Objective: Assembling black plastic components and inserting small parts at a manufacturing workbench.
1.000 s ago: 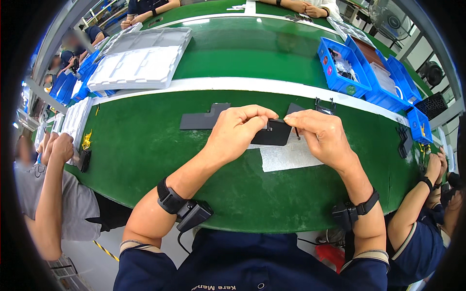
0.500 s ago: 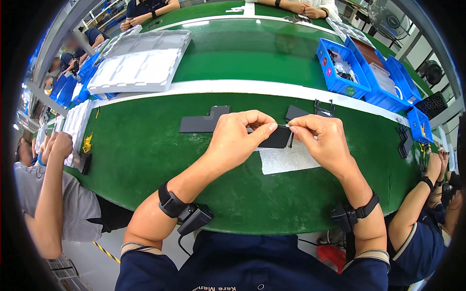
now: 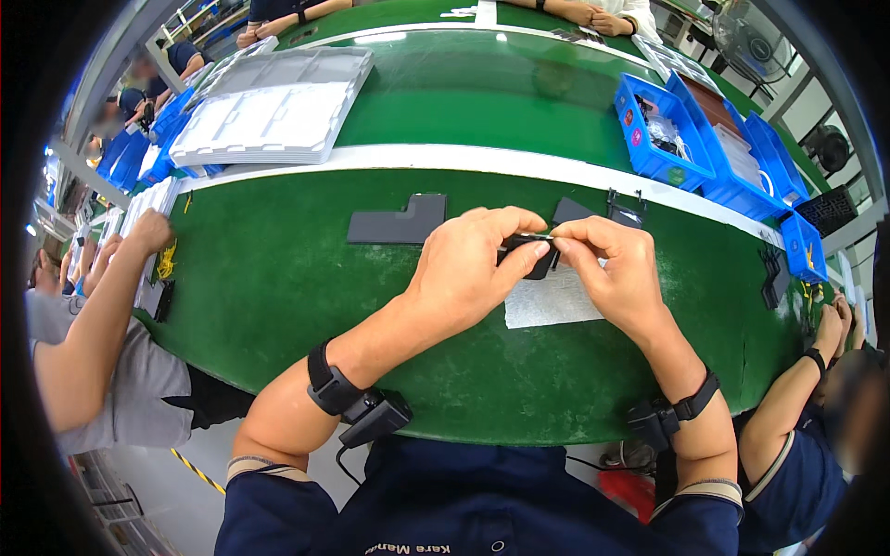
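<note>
Narrowly pinched in left grip (image 3: 464, 267) and, at three o'clock, right grip (image 3: 619, 267): black piece (image 3: 540, 268); could slip onto six-o'clock white sheet (image 3: 549, 306) through uneven fingertip pressure.

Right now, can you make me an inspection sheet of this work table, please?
Surface: glossy green tabletop with pale smudges.
Work things: small flat black piece, partly hidden by fingers; thin whitish rectangular sheet lying on the tabletop.
Clutter: flat dark-grey L-shaped piece; stacked white moulded trays; open blue plastic bin.
Hands: left hand pinches the black piece; right hand at its right end, exact grip unclear.
Cables: thin black cable below the black box strapped to the left forearm.
Surroundings: person in grey at left, person in navy at right; large round fan upper right.
</note>
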A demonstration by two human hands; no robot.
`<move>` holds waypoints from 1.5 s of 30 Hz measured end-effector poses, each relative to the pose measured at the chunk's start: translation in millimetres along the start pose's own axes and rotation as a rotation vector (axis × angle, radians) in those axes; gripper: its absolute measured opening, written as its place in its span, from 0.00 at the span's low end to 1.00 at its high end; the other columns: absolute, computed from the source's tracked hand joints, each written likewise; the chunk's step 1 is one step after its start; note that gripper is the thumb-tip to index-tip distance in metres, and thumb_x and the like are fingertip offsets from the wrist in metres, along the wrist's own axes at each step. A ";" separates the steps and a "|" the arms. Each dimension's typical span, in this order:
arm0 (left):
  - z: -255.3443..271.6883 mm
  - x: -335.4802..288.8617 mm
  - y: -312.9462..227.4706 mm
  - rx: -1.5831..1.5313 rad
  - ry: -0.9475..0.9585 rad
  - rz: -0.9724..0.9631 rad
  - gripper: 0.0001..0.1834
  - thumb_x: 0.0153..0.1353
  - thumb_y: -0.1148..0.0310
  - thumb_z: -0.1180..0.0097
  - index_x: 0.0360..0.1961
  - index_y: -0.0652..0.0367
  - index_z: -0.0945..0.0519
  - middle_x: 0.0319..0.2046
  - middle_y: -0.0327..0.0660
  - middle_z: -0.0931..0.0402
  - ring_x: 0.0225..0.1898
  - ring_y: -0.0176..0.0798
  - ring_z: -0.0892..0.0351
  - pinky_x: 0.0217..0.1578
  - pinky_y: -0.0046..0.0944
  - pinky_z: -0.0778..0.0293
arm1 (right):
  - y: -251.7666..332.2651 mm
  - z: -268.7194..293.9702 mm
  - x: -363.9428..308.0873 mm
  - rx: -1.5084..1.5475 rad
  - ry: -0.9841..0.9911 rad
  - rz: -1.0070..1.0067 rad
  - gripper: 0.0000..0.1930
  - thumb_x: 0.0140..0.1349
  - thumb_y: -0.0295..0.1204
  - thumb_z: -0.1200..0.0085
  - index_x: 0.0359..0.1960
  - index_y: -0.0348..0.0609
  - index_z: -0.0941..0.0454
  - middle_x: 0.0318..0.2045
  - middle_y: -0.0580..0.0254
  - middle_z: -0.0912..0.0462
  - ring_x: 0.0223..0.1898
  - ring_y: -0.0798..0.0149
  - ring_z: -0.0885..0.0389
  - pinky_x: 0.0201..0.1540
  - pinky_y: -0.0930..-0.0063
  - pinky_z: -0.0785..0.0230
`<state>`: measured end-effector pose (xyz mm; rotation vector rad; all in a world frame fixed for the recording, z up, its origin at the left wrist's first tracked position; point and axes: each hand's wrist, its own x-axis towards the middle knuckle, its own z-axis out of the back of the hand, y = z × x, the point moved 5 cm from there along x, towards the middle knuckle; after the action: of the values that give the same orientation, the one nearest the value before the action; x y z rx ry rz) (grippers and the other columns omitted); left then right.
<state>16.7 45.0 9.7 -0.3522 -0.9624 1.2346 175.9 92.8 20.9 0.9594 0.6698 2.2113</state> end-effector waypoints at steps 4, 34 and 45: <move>-0.2 -0.7 -0.4 -0.101 0.103 0.172 0.10 0.60 0.67 0.37 0.37 0.62 0.16 0.29 0.41 0.16 0.23 0.29 0.25 0.26 0.33 0.28 | -22.2 -6.6 -1.1 0.397 0.176 -0.283 0.08 0.59 0.21 0.40 0.40 0.33 0.16 0.32 0.57 0.13 0.32 0.72 0.16 0.35 0.77 0.24; 1.4 0.5 0.8 -0.091 -0.002 0.141 0.06 0.56 0.72 0.38 0.30 0.65 0.18 0.24 0.38 0.19 0.23 0.26 0.25 0.24 0.30 0.30 | 19.6 -19.3 -11.2 -0.162 -0.068 0.276 0.08 0.54 0.19 0.43 0.37 0.36 0.19 0.22 0.52 0.21 0.24 0.53 0.23 0.27 0.60 0.31; 13.5 2.2 10.5 -0.084 0.082 0.136 0.12 0.57 0.68 0.35 0.38 0.64 0.19 0.29 0.39 0.19 0.32 0.29 0.21 0.35 0.31 0.26 | -10.4 -8.2 -0.6 0.028 0.094 -0.165 0.07 0.56 0.26 0.38 0.33 0.36 0.18 0.23 0.56 0.18 0.22 0.64 0.24 0.27 0.71 0.32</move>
<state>-0.3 47.1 11.1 -0.5379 -0.9338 1.2948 173.5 97.8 8.9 0.7882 0.7954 2.1160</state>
